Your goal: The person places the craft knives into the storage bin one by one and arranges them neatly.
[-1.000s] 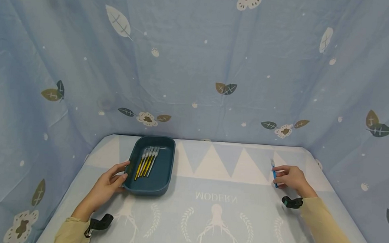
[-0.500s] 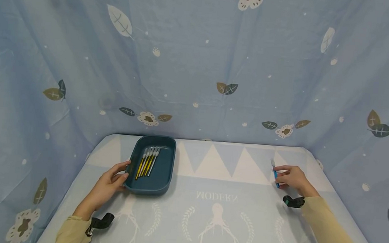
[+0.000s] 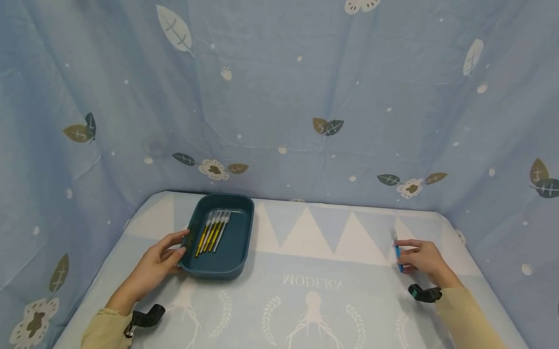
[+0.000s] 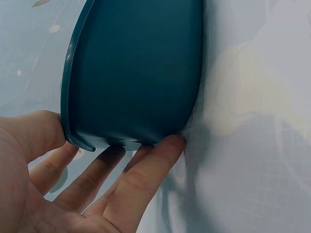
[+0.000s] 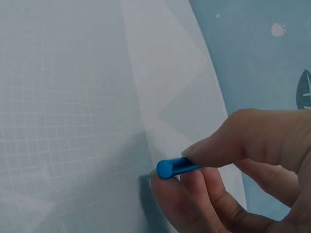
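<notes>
Right hand (image 3: 423, 258) pinching slim blue plastic pen (image 3: 398, 252) at far right, left hand (image 3: 161, 263) spread against dark teal plastic tray (image 3: 239, 244); loose pinch risks dropping it.

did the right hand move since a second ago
Barely: the right hand, pinching the blue pen, drifted slightly nearer and right against the white triangles.
</notes>
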The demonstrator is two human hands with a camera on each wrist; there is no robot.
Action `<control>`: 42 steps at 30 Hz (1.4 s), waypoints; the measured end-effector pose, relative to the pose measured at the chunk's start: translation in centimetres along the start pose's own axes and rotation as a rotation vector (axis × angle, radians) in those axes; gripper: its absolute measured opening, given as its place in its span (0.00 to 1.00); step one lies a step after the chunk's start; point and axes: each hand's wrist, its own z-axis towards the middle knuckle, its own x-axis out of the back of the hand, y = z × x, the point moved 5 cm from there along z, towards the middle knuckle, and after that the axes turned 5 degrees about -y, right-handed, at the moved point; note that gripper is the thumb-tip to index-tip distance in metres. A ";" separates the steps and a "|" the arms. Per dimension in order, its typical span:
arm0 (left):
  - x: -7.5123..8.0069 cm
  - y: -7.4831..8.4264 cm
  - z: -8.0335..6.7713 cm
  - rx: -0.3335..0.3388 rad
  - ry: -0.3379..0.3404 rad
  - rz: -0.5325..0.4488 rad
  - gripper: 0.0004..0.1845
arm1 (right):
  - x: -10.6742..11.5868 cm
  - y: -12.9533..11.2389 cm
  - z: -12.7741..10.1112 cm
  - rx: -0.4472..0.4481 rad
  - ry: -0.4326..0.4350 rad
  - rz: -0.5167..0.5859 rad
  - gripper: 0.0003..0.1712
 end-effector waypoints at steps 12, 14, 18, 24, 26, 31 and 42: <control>0.0 0.0 0.1 0.012 0.002 0.005 0.31 | -0.8 -1.6 -1.7 0.097 -0.031 0.060 0.36; 0.1 0.0 0.1 0.008 0.001 0.006 0.32 | -1.2 -2.2 -1.9 0.118 -0.035 0.078 0.36; 0.1 0.0 0.0 0.007 -0.001 0.007 0.32 | -2.3 -3.7 -2.1 0.154 -0.035 0.106 0.37; 0.1 -0.1 0.0 0.002 -0.005 0.003 0.32 | -3.8 -6.3 -2.7 0.202 -0.049 0.147 0.39; 0.1 -0.2 0.0 0.001 -0.007 0.001 0.32 | -4.2 -7.3 -3.0 0.220 -0.060 0.168 0.40; 0.0 -0.1 0.0 0.004 -0.010 0.003 0.32 | -5.2 -9.7 -3.8 0.268 -0.101 0.213 0.42; 0.0 0.2 0.0 0.008 -0.011 0.011 0.32 | -8.1 -12.8 -3.7 0.299 -0.165 0.259 0.41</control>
